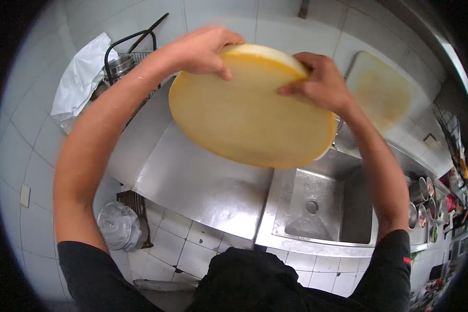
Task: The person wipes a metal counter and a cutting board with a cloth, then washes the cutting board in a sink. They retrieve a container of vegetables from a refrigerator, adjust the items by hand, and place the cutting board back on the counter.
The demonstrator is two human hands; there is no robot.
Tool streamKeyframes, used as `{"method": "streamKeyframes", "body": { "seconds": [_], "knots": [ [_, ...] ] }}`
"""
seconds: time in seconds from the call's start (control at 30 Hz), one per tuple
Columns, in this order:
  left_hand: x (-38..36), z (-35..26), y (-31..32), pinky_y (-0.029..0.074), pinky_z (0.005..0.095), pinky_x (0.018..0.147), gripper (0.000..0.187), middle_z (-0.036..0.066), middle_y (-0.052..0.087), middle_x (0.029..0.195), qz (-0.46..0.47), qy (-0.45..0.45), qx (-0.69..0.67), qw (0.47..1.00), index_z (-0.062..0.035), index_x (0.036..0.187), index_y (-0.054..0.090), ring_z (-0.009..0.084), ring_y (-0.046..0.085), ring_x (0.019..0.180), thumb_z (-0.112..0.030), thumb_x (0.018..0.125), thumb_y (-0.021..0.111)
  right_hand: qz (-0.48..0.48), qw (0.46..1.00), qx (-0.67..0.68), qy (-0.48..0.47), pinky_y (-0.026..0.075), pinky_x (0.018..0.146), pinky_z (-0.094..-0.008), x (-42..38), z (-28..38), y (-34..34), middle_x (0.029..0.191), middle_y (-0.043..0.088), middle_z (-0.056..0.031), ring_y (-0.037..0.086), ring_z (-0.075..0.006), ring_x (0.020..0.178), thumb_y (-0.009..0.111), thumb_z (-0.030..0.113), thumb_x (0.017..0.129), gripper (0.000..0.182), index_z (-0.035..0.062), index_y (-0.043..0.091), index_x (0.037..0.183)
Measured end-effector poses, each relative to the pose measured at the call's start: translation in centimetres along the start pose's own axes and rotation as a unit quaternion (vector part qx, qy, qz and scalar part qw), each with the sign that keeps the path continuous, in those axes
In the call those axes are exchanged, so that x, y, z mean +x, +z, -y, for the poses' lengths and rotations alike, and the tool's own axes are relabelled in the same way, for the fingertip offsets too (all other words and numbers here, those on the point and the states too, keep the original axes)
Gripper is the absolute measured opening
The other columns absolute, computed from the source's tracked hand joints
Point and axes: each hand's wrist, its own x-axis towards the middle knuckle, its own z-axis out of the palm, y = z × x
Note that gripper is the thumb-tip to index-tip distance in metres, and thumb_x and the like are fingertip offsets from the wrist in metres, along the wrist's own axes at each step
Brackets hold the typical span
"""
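A large round yellowish board [249, 114] with a thick pale rim is held up and tilted above the steel counter [197, 182]. My left hand [208, 50] grips its upper left edge, the thumb on the near face and the fingers partly hidden behind. On the upper right edge my right hand [320, 80] is closed the same way, thumb on the face. Below and to the right of the board lies a metal sink [314, 192] with a round drain.
Another yellow-stained board [379, 91] leans on the tiled wall at right. A wire rack with pots [120, 65] and a white plastic bag [80, 78] stand at upper left. A plastic-covered bin [119, 226] is on the floor. Several metal containers [420, 191] line the right.
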Motion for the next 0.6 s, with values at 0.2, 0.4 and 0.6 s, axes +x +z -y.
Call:
{"method": "streamKeyframes", "body": {
  "seconds": [0.2,0.4,0.6],
  "knots": [
    [1.6,8.8,4.3,0.049,0.0424,0.081,0.059,0.016,0.067,0.1,-0.002,-0.061,0.067,0.996,-0.0076,0.116,0.056,0.0354,0.063,0.096,-0.008,0.062,0.08,0.012,0.999,-0.043,-0.022,0.052,0.072,-0.0335,6.4,-5.1,8.8,0.082,0.069,-0.015,0.067,-0.0226,0.075,0.081,0.018,0.059,0.044,-0.003,0.068,0.095],
    [7.1,15.1,9.9,0.048,0.0446,0.086,0.064,0.015,0.066,0.107,0.038,-0.099,0.045,0.993,-0.0101,0.119,0.055,0.035,0.061,0.103,-0.012,0.061,0.081,0.05,0.997,-0.048,0.033,0.052,0.076,-0.0365,10.4,-11.2,12.6,0.086,0.069,-0.0176,0.068,-0.029,0.08,0.081,0.02,0.059,0.047,-0.0018,0.068,0.098],
    [11.9,18.4,15.9,0.046,0.0419,0.095,0.075,0.015,0.061,0.121,0.015,-0.089,0.092,0.992,-0.0101,0.132,0.05,0.0339,0.057,0.113,-0.013,0.063,0.08,0.032,0.993,-0.111,0.019,0.05,0.084,-0.0409,11.6,-17.3,14.0,0.094,0.068,-0.0182,0.065,-0.0347,0.09,0.079,0.023,0.065,0.046,0.001,0.067,0.104]
  ]
}}
